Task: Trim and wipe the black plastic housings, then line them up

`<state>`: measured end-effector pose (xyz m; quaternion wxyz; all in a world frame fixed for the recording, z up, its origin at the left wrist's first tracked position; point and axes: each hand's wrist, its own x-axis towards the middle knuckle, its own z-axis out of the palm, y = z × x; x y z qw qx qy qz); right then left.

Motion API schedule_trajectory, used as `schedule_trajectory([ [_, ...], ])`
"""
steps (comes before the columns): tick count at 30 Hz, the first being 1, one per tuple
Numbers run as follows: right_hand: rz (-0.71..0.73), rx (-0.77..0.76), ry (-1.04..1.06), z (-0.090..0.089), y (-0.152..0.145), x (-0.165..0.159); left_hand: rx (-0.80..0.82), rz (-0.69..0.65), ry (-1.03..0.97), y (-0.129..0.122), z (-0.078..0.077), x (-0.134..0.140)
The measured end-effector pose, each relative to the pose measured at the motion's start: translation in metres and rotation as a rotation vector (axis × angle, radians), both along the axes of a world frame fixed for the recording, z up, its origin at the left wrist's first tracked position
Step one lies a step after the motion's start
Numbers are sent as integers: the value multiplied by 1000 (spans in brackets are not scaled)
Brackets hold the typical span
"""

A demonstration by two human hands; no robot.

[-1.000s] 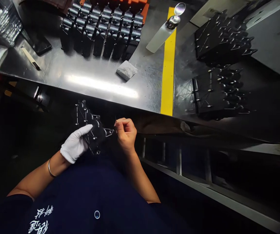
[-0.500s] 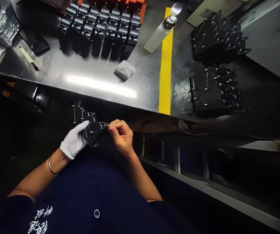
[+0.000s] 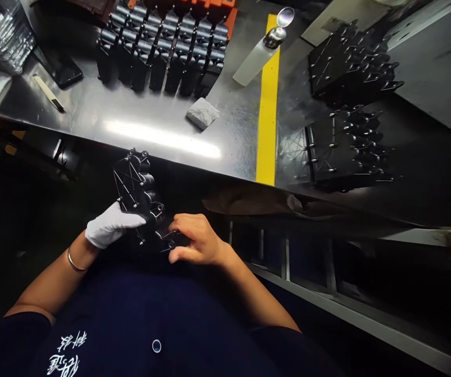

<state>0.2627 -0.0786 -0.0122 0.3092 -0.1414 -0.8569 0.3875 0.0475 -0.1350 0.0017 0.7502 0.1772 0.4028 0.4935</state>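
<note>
My left hand (image 3: 111, 224), in a white glove, is closed around a black molded part (image 3: 131, 180) with round lobes, thin ribs and small screw bosses. The part is held upright and tilted just in front of the bench edge, its lower end pointing toward my other hand. My bare right hand (image 3: 198, 241) is at that lower end, fingers curled above and thumb below a boss (image 3: 171, 244). A thin sliver-like thing shows at the fingertips; its kind is too small to make out.
On the metal bench (image 3: 150, 115) stand rows of similar black parts (image 3: 162, 52), a white block (image 3: 202, 113), a bottle (image 3: 255, 62), a box cutter (image 3: 48, 93) and a dark phone-like thing (image 3: 68, 73). Yellow tape (image 3: 268, 120) crosses it. More black parts (image 3: 347, 141) stand at right.
The black part has turned in my left hand and now stands taller, showing its ribbed face. My right hand has moved down, its thumb and fingers farther apart than in the earlier pinch.
</note>
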Motion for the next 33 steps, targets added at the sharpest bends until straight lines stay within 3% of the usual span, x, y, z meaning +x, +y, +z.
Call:
schedule_trajectory([
  [6, -28, 63, 27, -4, 4, -2, -55, -33, 6, -1, -12, 5],
  [15, -186, 292, -41, -3, 4, -2, -174, 94, -13, -4, -11, 14],
  [30, -351, 271, -93, 0, 5, 1, -301, 187, -196, -5, -16, 29],
  [33, -283, 229, -76, 1, 5, 1, -303, 179, -213, -3, -16, 27],
])
